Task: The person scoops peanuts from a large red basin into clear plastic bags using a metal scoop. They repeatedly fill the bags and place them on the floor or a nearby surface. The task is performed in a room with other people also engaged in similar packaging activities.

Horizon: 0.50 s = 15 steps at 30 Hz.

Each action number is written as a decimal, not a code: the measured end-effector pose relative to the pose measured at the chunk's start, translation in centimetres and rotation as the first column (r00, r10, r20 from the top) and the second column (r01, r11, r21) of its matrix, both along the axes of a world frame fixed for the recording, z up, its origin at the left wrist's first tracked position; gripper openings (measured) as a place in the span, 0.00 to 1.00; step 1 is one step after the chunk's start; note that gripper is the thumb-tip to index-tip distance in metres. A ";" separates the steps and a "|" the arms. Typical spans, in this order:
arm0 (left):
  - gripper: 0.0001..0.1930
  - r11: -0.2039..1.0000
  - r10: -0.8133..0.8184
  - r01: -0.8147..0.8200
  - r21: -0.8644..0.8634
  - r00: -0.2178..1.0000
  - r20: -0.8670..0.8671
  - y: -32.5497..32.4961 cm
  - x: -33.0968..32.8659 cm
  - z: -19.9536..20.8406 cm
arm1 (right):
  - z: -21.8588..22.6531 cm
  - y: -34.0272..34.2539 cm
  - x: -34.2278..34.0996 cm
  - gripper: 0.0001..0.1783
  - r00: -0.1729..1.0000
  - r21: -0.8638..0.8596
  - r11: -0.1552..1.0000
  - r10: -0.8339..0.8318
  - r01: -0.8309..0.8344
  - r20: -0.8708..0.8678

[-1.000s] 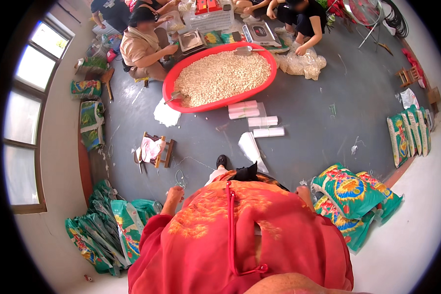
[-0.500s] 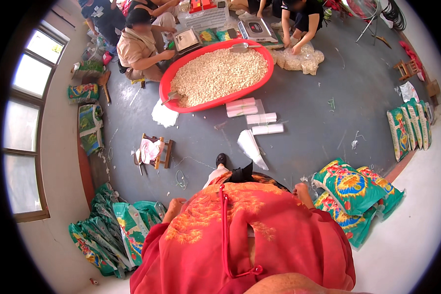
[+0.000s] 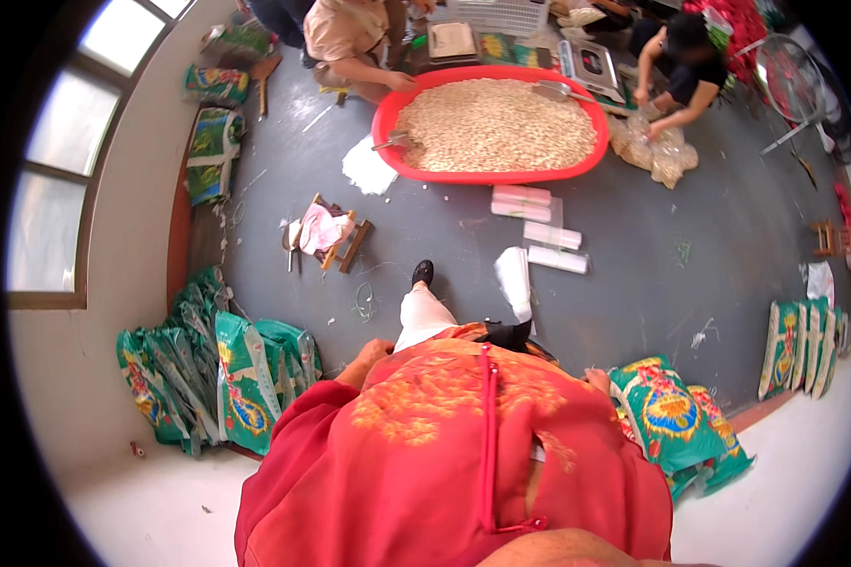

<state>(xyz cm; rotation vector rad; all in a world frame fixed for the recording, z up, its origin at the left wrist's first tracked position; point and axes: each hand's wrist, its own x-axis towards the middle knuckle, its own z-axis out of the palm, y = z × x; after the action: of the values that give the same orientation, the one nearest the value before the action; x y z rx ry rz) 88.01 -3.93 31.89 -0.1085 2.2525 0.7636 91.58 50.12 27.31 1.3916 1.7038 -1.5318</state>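
My left hand (image 3: 376,350) hangs low at the left of my red and orange top, with no object visible in it; its fingers are too small and blurred to read. Beyond it stands a low wooden stool (image 3: 336,233) with a pink cloth (image 3: 323,227) on it. At the other side of the top, my right hand (image 3: 598,380) shows only in part, close to the stacked green printed sacks (image 3: 671,411). Ahead on the floor lies a white plastic sheet (image 3: 513,282), past my black shoe (image 3: 424,273).
A red oval tub (image 3: 501,177) full of pale kernels stands ahead, with metal scoops in it. Packs of plastic bags (image 3: 556,236) lie before it. Co-workers sit around it, one handling filled clear bags (image 3: 667,156). Green sacks (image 3: 246,378) line the left wall; a fan (image 3: 792,80) stands right.
The view has swung, so the tub and bag packs appear farther right. One leg now shows farther out in front of me. Both hands stay low at my sides.
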 end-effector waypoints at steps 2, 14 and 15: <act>0.12 0.996 0.065 -0.064 0.057 0.998 -0.007 -0.4 -1.4 2.8 | -1.1 -0.1 0.6 0.05 0.998 -0.026 0.998 -0.056 0.057 0.032; 0.06 0.786 0.246 -0.483 0.387 0.818 0.520 -12.3 -14.4 9.2 | -1.6 -9.7 -9.2 0.07 0.999 0.103 0.994 0.022 -0.024 0.028; 0.07 0.782 0.242 -0.486 0.391 0.814 0.527 -13.5 -15.6 9.5 | 1.1 -12.8 -12.0 0.07 0.998 0.110 0.992 0.060 -0.061 0.015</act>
<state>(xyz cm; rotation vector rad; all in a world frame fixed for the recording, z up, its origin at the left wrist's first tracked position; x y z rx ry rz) 72.38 -17.38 41.40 -0.4466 1.5307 1.3777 79.60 37.35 28.39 1.3863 1.8316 -1.4132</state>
